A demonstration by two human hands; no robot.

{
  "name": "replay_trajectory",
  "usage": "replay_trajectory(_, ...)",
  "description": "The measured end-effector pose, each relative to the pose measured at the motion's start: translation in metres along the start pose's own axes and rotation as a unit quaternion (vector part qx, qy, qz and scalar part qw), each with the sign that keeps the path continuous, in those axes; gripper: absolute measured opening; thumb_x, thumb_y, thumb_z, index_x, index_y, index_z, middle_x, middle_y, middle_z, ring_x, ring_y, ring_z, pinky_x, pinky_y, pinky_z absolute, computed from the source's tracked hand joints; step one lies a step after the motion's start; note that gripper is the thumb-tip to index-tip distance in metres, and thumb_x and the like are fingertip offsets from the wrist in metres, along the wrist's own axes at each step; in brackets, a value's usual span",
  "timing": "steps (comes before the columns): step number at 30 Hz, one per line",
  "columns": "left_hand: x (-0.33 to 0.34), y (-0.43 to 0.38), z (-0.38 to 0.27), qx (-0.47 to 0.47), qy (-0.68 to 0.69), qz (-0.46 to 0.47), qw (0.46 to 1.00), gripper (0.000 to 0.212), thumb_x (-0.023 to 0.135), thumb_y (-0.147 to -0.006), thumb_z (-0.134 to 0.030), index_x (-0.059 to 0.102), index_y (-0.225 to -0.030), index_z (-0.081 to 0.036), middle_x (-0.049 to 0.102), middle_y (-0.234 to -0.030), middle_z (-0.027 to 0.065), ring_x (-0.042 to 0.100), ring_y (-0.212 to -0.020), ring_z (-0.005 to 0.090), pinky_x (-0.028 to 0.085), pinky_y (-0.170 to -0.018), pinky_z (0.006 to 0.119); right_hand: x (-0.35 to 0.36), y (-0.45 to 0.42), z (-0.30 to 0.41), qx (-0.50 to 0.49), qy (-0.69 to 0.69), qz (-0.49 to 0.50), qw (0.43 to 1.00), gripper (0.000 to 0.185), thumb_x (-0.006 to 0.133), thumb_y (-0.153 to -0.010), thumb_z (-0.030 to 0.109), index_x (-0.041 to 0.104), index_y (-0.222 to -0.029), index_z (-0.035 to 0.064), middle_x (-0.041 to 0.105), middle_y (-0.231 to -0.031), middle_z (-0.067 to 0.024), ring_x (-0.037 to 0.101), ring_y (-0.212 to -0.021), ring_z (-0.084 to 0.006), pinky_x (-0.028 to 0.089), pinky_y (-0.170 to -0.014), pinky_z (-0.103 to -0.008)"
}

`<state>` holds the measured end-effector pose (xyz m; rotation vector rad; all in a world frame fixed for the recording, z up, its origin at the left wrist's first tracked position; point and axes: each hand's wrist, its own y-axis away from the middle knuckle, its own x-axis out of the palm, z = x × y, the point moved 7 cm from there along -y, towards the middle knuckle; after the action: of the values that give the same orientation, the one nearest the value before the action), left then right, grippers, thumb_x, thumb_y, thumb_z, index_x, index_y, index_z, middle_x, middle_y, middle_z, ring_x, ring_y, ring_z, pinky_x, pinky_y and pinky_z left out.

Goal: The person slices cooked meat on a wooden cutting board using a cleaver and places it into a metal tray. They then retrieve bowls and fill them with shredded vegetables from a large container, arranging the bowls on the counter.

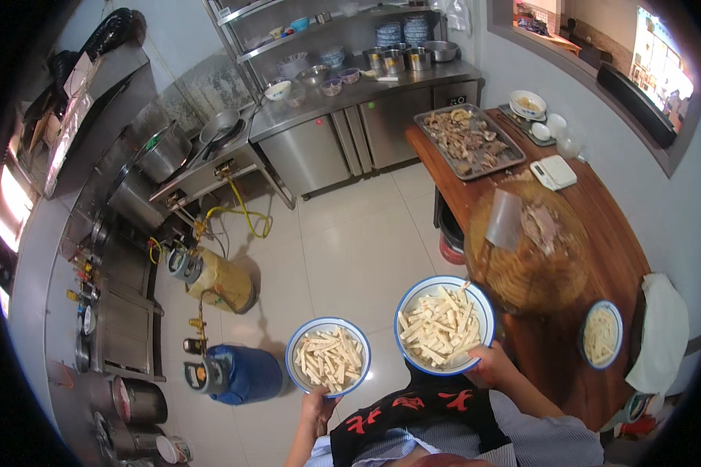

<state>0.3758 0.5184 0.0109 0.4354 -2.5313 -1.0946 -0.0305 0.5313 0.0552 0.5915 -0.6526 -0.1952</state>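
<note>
My left hand (318, 405) grips the near rim of a white bowl with a blue edge (293, 344), its thumb over the lip. Pale cut strips (330, 357) of some food fill that bowl. In my right hand (493, 365) is a second blue-rimmed bowl (406, 295), held at its lower right edge and heaped with similar pale strips (441, 327). Both bowls are in the air over the tiled floor, apart from each other. The right one is close to the edge of the wooden table (537, 362). Most of the fingers are hidden beneath the bowls.
On the table are a round chopping block (531, 286) with a cleaver (505, 219) and meat (540, 227), a metal tray of meat pieces (464, 143), a kitchen scale (554, 173) and another bowl of strips (600, 335). Gas cylinders (242, 373) stand left on the floor.
</note>
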Motion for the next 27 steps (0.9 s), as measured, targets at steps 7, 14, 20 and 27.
replay_trajectory(7, 0.103, -0.132, -0.121, -0.012, 0.110, 0.057, 0.992, 0.058, 0.043, -0.079, 0.002, 0.037, -0.136, -0.005, 0.054, -0.126, 0.0161, 0.060, -0.106, 0.0300, 0.055, -0.080, 0.044, 0.088, -0.192, 0.140, -0.011, 0.035, 0.041, 0.998, 0.051, 0.050, -0.079, 0.004, 0.045, -0.130, -0.0012, 0.061, -0.115, -0.0177, 0.065, -0.095, -0.0282, 0.056, -0.074, -0.0392)
replay_trajectory(14, 0.138, -0.261, -0.243, 0.073, 0.020, -0.015, 0.997, 0.047, 0.046, -0.079, 0.001, 0.045, -0.127, 0.001, 0.058, -0.116, 0.0164, 0.062, -0.098, 0.0290, 0.054, -0.077, 0.043, 0.177, -0.394, 0.246, 0.010, 0.065, 0.036, 0.997, 0.050, 0.053, -0.080, 0.007, 0.046, -0.128, -0.0007, 0.062, -0.112, -0.0183, 0.067, -0.090, -0.0296, 0.058, -0.069, -0.0401)
replay_trajectory(20, 0.201, -0.397, -0.373, 0.104, -0.008, 0.008, 0.995, 0.050, 0.047, -0.080, -0.002, 0.044, -0.129, -0.001, 0.055, -0.121, 0.0149, 0.059, -0.104, 0.0273, 0.053, -0.080, 0.043, 0.244, -0.548, 0.323, -0.017, 0.045, 0.033, 0.998, 0.052, 0.054, -0.079, 0.009, 0.044, -0.129, -0.0001, 0.064, -0.109, -0.0165, 0.068, -0.084, -0.0261, 0.059, -0.063, -0.0368)
replay_trajectory(27, 0.342, -0.545, -0.542, 0.051, 0.137, 0.034, 0.989, 0.048, 0.047, -0.080, -0.001, 0.044, -0.128, -0.001, 0.060, -0.113, 0.0156, 0.064, -0.091, 0.0278, 0.058, -0.068, 0.039, 0.299, -0.721, 0.441, -0.067, 0.051, -0.010, 0.996, 0.047, 0.053, -0.080, 0.012, 0.044, -0.125, 0.0011, 0.062, -0.106, -0.0157, 0.065, -0.080, -0.0224, 0.057, -0.065, -0.0338)
